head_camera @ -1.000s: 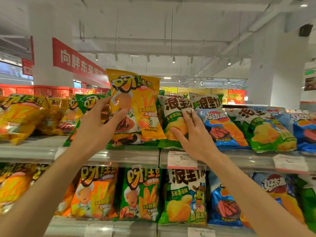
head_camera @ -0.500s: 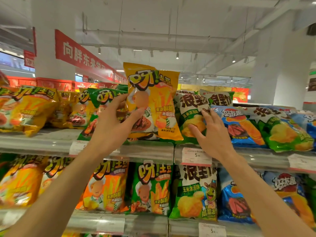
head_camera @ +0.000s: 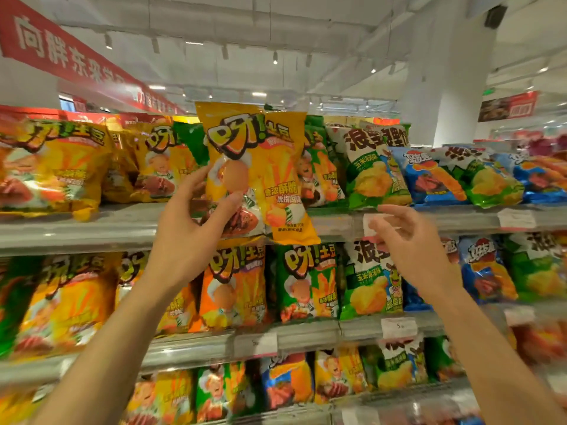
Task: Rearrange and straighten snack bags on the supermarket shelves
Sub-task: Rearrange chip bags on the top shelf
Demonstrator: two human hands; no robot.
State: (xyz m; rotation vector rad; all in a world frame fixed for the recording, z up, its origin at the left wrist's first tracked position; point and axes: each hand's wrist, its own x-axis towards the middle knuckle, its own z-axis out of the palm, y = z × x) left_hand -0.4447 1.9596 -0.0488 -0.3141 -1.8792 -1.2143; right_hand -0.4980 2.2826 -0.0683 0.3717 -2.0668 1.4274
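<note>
Yellow chip bag lifted clear of the top shelf, mid-rearrangement.

Head view: at the frame's centre the left hand [head_camera: 187, 240] pinched the yellow potato-stick bag [head_camera: 257, 170] by its lower left edge, thumb on the front and fingers behind, holding it upright before the top shelf [head_camera: 76, 231]. The right hand [head_camera: 411, 246], centre right, hung relaxed and empty below the green corn-chip bag [head_camera: 368, 173]. By my judgement, the next move called for seating the bag upright among the yellow bags [head_camera: 162, 161] at left.

Red banner [head_camera: 61, 53], white pillar [head_camera: 445, 87]
</note>
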